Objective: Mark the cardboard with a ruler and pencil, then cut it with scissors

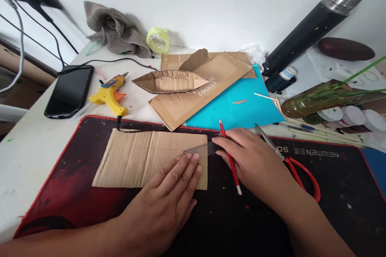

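A piece of corrugated cardboard (126, 160) lies flat on the dark mat, with a faint pencil line across it. My left hand (171, 186) rests on its right part, fingers stretched out, tips at the lower edge of a clear ruler (200, 150). The ruler lies slanted over the cardboard's right edge. My right hand (253, 160) pinches the ruler's right end between thumb and finger. A red pencil (229, 154) is tucked in the same hand, its point away from me and its eraser end towards me. Red-handled scissors (289, 162) lie open beside my right wrist.
A boat-shaped cardboard piece (171, 83) sits on cardboard sheets (193, 100) and blue paper (229, 110). At left are a yellow glue gun (110, 96) and a phone (70, 91). A grey cloth (116, 32), black thermos (310, 28) and paint jars (352, 118) stand along the back and right.
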`<state>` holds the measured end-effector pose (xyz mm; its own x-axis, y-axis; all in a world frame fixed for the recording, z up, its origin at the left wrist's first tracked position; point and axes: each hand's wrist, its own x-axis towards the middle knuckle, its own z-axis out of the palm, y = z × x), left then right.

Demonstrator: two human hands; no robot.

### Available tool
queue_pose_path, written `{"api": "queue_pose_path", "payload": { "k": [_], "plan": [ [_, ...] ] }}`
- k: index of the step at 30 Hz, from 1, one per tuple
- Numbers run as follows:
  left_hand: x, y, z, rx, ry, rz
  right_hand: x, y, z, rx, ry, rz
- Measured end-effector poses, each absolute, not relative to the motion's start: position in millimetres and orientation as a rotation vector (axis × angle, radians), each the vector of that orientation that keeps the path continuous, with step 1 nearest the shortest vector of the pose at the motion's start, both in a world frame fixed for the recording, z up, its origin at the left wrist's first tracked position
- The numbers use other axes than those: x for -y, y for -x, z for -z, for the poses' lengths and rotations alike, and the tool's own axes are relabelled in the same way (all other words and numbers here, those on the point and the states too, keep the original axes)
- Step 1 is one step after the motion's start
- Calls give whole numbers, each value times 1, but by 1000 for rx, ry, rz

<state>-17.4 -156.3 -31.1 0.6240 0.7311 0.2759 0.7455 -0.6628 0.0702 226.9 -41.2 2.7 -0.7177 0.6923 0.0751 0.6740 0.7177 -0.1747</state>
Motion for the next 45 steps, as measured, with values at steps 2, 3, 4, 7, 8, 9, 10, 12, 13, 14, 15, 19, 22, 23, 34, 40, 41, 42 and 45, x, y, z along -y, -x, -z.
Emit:
{"api": "queue_pose_path", "payload": {
  "k": [2,3,4,7,8,9,10,12,13,14,15,19,22,23,34,40,41,42,45],
  "plan": [
    [156,17,31,1271,2787,443,41,-226,-3,2780,1112,-199],
    [156,17,31,1273,2792,438,41,-226,-3,2776,1110,-199],
    [156,16,31,1275,2794,437,41,-226,-3,2773,1108,-199],
    [155,16,32,1281,2797,437,41,-227,-2,2771,1107,-201],
    [155,16,32,1284,2795,442,41,-227,-2,2771,1108,-203],
    [155,16,32,1285,2795,445,42,-227,-3,2772,1109,-206],
    [155,17,31,1282,2796,448,42,-227,-3,2771,1109,-208],
    [156,17,31,1277,2804,443,42,-227,-2,2770,1109,-212],
    [156,17,31,1277,2807,441,42,-227,-2,2769,1106,-213],
    [156,17,31,1279,2809,439,42,-227,-2,2769,1103,-213],
    [156,17,31,1283,2809,439,42,-227,-2,2770,1102,-213],
    [155,16,31,1282,2803,444,42,-227,-1,2768,1104,-201],
    [155,16,31,1283,2803,430,42,-227,-1,2764,1102,-195],
    [156,16,31,1283,2806,422,42,-227,-1,2763,1099,-196],
    [155,16,30,1286,2799,429,42,-228,-1,2759,1099,-198],
    [154,16,30,1285,2808,413,42,-227,0,2755,1107,-216],
    [154,16,30,1282,2809,412,42,-227,0,2754,1108,-219],
    [154,16,30,1280,2810,412,42,-227,1,2754,1108,-223],
    [155,16,30,1284,2809,402,42,-227,1,2756,1115,-224]
  ]
}}
